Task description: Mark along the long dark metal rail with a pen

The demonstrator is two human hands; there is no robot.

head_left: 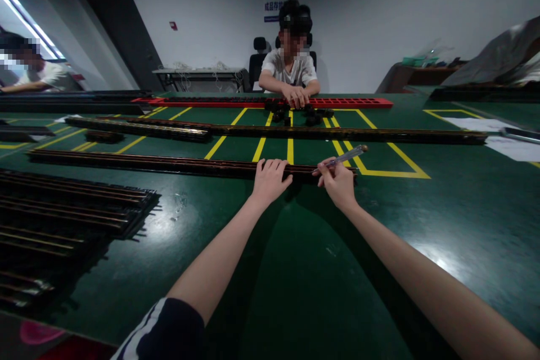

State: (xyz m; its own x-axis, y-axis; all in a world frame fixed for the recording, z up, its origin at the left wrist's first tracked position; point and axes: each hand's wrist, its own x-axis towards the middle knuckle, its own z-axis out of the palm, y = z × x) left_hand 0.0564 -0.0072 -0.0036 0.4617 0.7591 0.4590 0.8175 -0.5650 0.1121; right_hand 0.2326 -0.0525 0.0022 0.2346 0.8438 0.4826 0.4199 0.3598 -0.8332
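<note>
A long dark strip (185, 166) with coppery lines along it lies crosswise on the green table in front of me. My left hand (270, 181) is laid over this strip, fingers bent across its far edge and thumb on the near side, holding it. Near the strip's right end, my right hand (338, 184) is closed around a screwdriver (348, 156) with a clear handle. The handle points up and to the right. The screwdriver's tip is too small to make out, close to the strip.
Stacked dark strips (76, 202) cover the table's left side. Farther off lie another long strip (346, 134), small black parts (313, 117) and a red slotted rail (358, 103). A person (291, 70) works opposite. Papers (512, 148) lie at right; another person (37, 73) sits far left.
</note>
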